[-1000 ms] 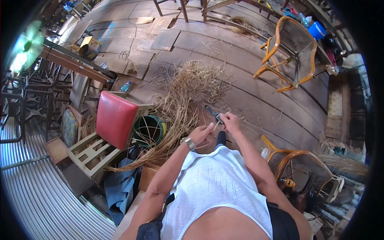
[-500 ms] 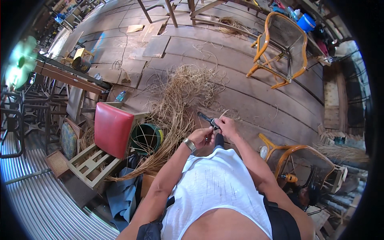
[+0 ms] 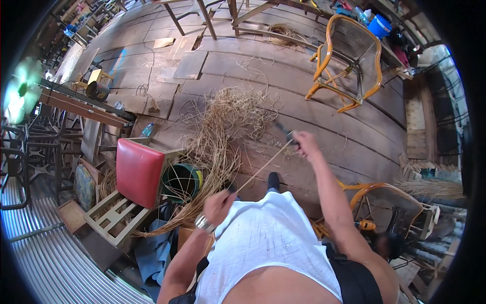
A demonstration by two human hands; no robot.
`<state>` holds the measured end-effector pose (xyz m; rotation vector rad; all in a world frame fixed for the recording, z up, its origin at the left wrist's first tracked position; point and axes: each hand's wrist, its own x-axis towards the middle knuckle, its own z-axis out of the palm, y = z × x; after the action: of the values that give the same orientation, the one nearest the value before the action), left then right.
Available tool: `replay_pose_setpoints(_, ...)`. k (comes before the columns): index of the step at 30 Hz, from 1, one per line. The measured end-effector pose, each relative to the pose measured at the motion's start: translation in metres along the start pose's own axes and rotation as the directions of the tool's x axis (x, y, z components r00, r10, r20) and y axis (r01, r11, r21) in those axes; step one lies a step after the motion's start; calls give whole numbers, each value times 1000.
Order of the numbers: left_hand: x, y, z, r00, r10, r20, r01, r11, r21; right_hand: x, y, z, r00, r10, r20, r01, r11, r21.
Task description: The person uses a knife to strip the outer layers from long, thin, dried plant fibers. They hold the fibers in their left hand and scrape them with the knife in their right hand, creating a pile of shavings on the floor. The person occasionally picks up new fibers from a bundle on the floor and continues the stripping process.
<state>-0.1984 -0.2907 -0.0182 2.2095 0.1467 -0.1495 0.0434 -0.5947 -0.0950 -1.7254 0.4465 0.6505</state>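
Observation:
A thin pale cane strip (image 3: 264, 165) stretches taut on a slant between my two hands. My left hand (image 3: 218, 206), with a metal watch at its wrist, is closed on the strip's lower end near my left hip. Farther out and to the right, my right hand (image 3: 307, 145) is closed on a dark hand tool (image 3: 285, 131), blurred by motion; its exact kind does not show. The strip's far end meets the tool at my right fingers. Beyond my hands a tangled heap of cane shavings (image 3: 230, 109) lies on the floor.
On the left a red-seated chair (image 3: 136, 172) lies tipped beside a dark green bucket (image 3: 181, 181). A cane-framed chair (image 3: 354, 58) stands far right; another curved cane frame (image 3: 390, 190) is near my right arm. A spinning fan (image 3: 23, 90) is at the left edge. Wooden planks form the floor.
My hands were close together before my shirt. Now the left has drawn back toward my hip and the right has moved outward with the tool, the strip stretched between them.

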Motion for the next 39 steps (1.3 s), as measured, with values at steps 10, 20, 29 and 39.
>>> replay_pose_setpoints(10,-68,-100,-43,997,-82,-10,81,958,277,-18,-16,-13,989,-144,-18,140,979,-150)
replay_pose_setpoints(20,130,-16,117,920,-234,315,351,852,-390,-44,25,85,984,-170,53,178,945,-274)
replay_pose_setpoints(29,21,-12,14,978,50,202,-42,998,-43,-4,18,-38,997,56,-48,-55,998,16)
replay_pose_setpoints(39,-241,-175,-212,763,-617,-194,642,689,335,21,-52,-272,857,-157,-492,165,986,-27)
